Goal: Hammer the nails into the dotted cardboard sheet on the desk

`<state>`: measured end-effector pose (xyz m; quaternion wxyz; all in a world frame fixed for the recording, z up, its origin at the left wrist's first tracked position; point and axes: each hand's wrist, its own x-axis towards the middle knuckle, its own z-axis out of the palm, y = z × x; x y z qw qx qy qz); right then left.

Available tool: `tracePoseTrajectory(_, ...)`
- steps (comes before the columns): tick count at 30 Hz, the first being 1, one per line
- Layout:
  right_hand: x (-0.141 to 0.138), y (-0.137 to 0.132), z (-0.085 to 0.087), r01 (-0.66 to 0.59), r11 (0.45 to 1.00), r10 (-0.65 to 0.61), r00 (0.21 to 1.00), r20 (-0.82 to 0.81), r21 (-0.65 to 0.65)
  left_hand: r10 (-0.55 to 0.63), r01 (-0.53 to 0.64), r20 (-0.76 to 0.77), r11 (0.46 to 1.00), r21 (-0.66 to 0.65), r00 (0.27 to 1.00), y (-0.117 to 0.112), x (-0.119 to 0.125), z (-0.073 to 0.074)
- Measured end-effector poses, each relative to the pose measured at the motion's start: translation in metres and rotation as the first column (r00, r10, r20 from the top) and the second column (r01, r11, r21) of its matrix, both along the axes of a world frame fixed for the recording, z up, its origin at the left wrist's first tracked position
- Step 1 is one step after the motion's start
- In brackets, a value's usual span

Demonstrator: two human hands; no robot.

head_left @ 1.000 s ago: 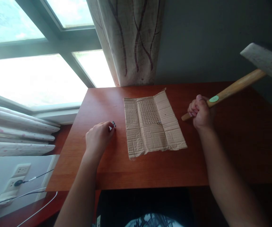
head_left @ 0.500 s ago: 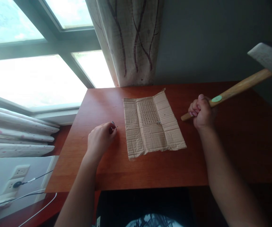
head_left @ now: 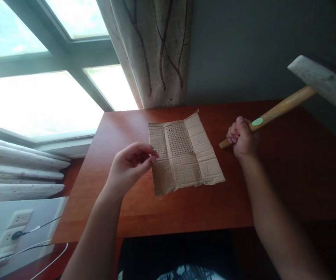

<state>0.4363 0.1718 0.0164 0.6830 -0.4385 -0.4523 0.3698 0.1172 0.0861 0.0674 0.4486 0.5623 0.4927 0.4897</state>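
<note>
My right hand point(head_left: 243, 138) is wrapped round the wooden handle of a hammer point(head_left: 284, 105), low on its grip near the butt end. The hammer is tilted, its grey metal head raised at the upper right, away from the table. Over the left edge of a creased cardboard sheet point(head_left: 185, 169), my left hand point(head_left: 134, 163) pinches a small metal piece point(head_left: 155, 152) between thumb and fingertips; its exact kind is too small to tell. A dotted grid point(head_left: 177, 138) covers the sheet's middle panel. At the grid's lower right corner sits a tiny metallic bit point(head_left: 190, 151).
The cardboard lies on a reddish-brown wooden table point(head_left: 208, 212). Beyond its far edge hang a patterned curtain point(head_left: 162, 50) and a dark wall. A window point(head_left: 30, 101) is at the left, with a wall socket point(head_left: 20, 218) and cables below.
My left hand has risen from the tabletop beside the cardboard and moved right to its left edge, with a small metal piece pinched. The hammer stays raised in my right hand; the view shifts slightly.
</note>
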Motion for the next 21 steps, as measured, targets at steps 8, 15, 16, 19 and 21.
tracePoseTrajectory(8,0.001,0.0,0.0,-0.013,1.0,0.014,1.0,-0.026,0.023,-0.067,0.077,-0.228,0.996,0.036,0.971,0.02,0.045,0.012)
tracePoseTrajectory(15,0.001,0.001,0.0,-0.005,1.0,0.006,0.999,-0.037,0.029,-0.068,0.138,-0.417,0.98,0.141,0.907,0.03,0.063,0.011)
tracePoseTrajectory(16,0.002,0.001,0.0,-0.003,1.0,0.004,0.999,-0.035,0.027,-0.066,0.143,-0.438,0.979,0.145,0.897,0.031,0.065,0.01)
tracePoseTrajectory(19,0.001,0.001,0.0,-0.01,1.0,0.011,0.999,-0.032,0.025,-0.057,0.145,-0.487,0.979,0.145,0.872,0.033,0.07,0.008)
tracePoseTrajectory(21,0.001,0.001,0.001,-0.016,1.0,0.017,0.999,-0.029,0.025,-0.049,0.142,-0.515,0.979,0.143,0.856,0.033,0.072,0.008)
